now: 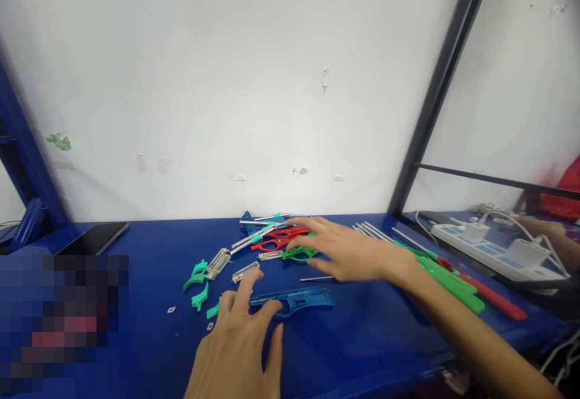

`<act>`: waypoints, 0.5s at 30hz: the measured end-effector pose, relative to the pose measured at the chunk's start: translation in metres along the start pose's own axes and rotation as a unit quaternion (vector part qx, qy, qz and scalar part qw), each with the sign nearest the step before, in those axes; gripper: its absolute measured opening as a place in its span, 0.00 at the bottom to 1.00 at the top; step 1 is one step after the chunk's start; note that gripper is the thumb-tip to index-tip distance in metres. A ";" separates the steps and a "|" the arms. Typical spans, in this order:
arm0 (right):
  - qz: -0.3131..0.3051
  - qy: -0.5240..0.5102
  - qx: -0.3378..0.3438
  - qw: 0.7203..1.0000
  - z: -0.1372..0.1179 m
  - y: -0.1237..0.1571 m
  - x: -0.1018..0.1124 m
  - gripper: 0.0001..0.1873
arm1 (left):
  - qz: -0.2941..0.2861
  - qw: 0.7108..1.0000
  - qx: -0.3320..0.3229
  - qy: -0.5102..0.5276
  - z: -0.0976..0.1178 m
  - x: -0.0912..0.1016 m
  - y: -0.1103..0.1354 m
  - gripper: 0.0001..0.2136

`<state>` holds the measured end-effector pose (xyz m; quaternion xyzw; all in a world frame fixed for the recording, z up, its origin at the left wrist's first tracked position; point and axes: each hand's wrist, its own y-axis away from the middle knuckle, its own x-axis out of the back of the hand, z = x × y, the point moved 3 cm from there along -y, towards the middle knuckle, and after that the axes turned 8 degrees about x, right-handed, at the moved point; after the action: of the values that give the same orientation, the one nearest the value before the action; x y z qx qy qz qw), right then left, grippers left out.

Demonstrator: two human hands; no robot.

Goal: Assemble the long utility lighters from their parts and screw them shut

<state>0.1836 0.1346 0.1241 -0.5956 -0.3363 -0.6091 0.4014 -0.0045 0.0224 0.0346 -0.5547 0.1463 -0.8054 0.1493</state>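
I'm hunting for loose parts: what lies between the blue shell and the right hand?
In the head view, one thin metal pin lies on the table between the blue shell and the right hand.

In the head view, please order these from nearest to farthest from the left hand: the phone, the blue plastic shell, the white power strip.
1. The blue plastic shell, right against the left hand.
2. The phone, far left, near the wall.
3. The white power strip, far right.
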 end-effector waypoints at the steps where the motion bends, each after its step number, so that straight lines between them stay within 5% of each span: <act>1: 0.002 0.014 -0.003 1.000 0.009 -0.015 0.003 0.23 | -0.003 1.000 -0.003 -0.002 0.002 0.000 0.000 0.17; 8: -0.032 0.082 -0.068 0.994 0.079 -0.116 -0.018 0.18 | -0.040 0.999 -0.023 0.012 -0.001 0.001 -0.003 0.19; 15: -0.114 0.074 -0.083 0.987 0.109 -0.163 -0.050 0.19 | -0.036 0.998 -0.034 0.036 -0.003 -0.002 -0.003 0.18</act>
<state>0.0862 0.3095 0.0927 -0.5373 -0.3199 -0.7194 0.3024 -0.0073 0.0265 0.0329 -0.5353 0.1582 -0.8241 0.0959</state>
